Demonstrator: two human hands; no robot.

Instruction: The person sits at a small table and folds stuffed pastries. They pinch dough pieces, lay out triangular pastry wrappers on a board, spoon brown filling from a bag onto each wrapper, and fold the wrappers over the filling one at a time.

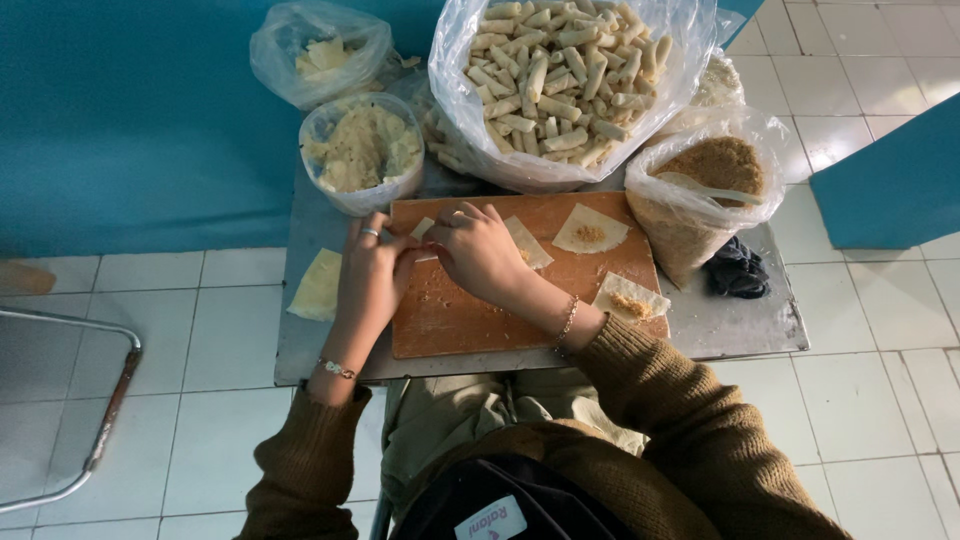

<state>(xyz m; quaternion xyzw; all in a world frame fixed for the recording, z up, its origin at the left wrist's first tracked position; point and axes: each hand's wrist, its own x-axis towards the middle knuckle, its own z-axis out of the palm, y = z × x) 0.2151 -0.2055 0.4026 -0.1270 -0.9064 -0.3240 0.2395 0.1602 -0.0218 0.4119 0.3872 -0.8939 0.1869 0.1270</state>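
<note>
My left hand [372, 272] and my right hand [478, 252] meet at the top left of a wooden cutting board [470, 322], both pinching a pale square dough wrapper [424, 232] between the fingers. A second wrapper [526, 243] lies partly under my right hand. Two more wrappers with crumb filling rest on the board, one at the upper right [590, 230] and one near my right wrist [632, 298].
A big clear bag of rolled dough sticks [560, 80] stands behind the board. A bag of brown crumbs [705, 185] is at right, a tub of pale filling [362, 150] at left, a wrapper stack [318, 285] on the metal table [740, 325].
</note>
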